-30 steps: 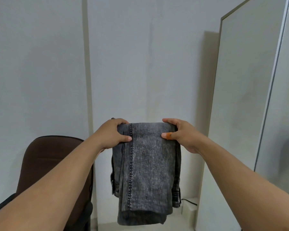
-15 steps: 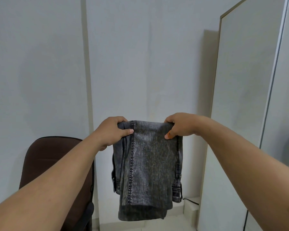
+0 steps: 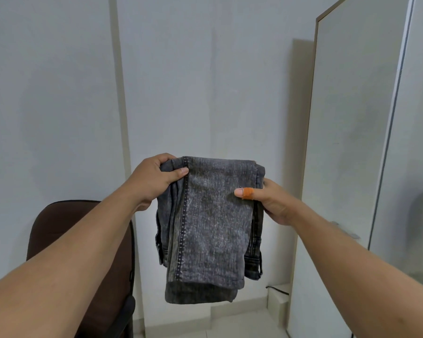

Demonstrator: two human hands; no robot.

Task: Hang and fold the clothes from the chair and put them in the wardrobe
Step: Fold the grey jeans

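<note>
Folded grey jeans (image 3: 209, 228) hanging mid-air in front of wall, above chair (image 3: 66, 240). Left hand (image 3: 156, 176) pinching top-left corner; right hand (image 3: 266, 198) pinching right edge w/ thumb. Risk: layers sliding apart, fold opening, since lower half is dangling unsupported.

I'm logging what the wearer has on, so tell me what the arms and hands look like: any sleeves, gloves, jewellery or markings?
Both forearms are bare as far as the view shows: no sleeves, gloves, watch or bracelets. The left hand carries nothing. The right hand has one marking: an orange band, seemingly tape or a plaster, wrapped around the thumb just behind the nail. No rings show.
</note>
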